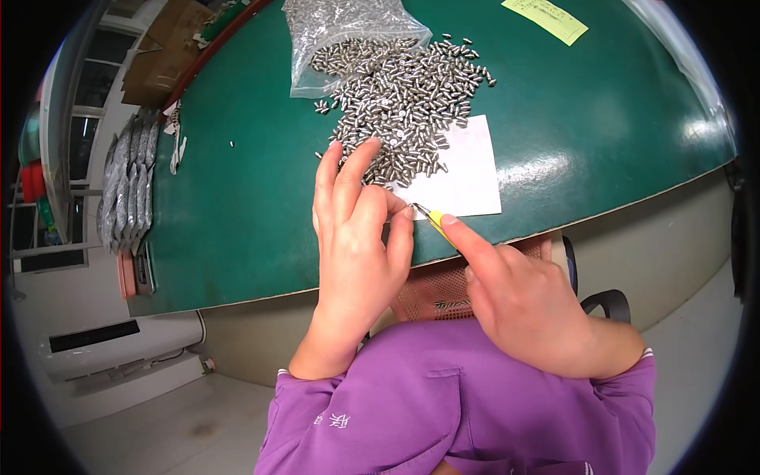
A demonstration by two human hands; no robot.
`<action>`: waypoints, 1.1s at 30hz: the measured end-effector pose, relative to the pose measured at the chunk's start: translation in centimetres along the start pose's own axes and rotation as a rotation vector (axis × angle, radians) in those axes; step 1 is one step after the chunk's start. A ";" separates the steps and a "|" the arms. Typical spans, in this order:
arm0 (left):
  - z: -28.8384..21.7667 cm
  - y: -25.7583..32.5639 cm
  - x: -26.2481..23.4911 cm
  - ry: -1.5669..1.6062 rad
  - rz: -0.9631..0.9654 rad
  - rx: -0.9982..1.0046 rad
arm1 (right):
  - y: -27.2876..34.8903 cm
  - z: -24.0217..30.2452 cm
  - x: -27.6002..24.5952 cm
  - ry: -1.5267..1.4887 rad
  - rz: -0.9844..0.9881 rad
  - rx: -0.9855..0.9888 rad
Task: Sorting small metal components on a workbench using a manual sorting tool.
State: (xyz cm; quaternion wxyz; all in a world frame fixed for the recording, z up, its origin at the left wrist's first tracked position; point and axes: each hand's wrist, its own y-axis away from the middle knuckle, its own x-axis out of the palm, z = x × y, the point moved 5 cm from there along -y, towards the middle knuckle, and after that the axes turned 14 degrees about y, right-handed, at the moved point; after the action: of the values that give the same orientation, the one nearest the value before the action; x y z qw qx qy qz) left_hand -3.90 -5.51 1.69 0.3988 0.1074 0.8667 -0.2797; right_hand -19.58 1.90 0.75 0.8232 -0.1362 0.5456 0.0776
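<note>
Purple fabric sleeves (412, 412) nearest the lens, both forearms coming up from the lower edge. Right hand (530, 305) is clenched on a slim yellow-handled metal tweezer (437, 223), index finger laid along it, tip aimed at the left fingertips. Left hand (356, 237) sits at the near edge of the dark green rounded worktable (237, 198), thumb and forefinger pinched together — looks like one small part between them, too small to confirm. Just beyond, a heap of small silvery metal pins (404, 103) spills from a clear plastic bag (348, 32) onto a white paper sheet (467, 174); a yellow paper slip (546, 17) lies at the far edge. Judgement: mid pick-and-inspect on a single pin. Next move calls for a steady tweezer tip meeting that pinch — fine alignment, light pressure.
</note>
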 end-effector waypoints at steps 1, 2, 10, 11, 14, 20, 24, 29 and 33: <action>0.0 0.0 0.0 0.001 0.001 0.000 | -0.1 -0.1 0.0 0.000 0.001 0.001; 0.0 0.0 0.0 0.005 -0.001 0.000 | -0.1 -0.2 0.1 -0.017 0.012 -0.004; 0.1 -0.2 0.1 0.055 0.000 0.029 | -0.5 -0.8 -0.1 -0.164 0.045 -0.008; 0.1 -0.2 0.1 0.057 0.005 0.034 | -0.6 -0.7 -0.4 -0.137 0.056 -0.018; 0.1 -0.2 0.0 0.058 0.020 0.026 | -1.2 -0.1 -1.2 -0.063 0.117 -0.029; -0.5 0.4 -1.0 0.116 0.147 -0.008 | -0.6 -0.9 -0.2 -0.055 0.066 0.015; 0.4 -0.4 -1.2 0.058 -0.012 0.005 | -0.4 -0.9 -0.3 -0.111 0.033 0.048; 1.3 -1.2 -0.3 -0.028 -0.038 0.017 | -0.5 -0.9 -0.4 -0.079 -0.008 0.018; 0.8 -1.0 -0.3 -0.013 0.001 -0.004 | -0.4 -0.9 -0.3 -0.073 0.008 0.028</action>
State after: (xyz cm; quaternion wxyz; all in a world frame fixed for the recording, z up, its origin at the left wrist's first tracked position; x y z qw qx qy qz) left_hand -3.60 -6.78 1.85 0.4048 0.1050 0.8646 -0.2785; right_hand -20.33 1.25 0.77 0.8442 -0.1193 0.5167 0.0784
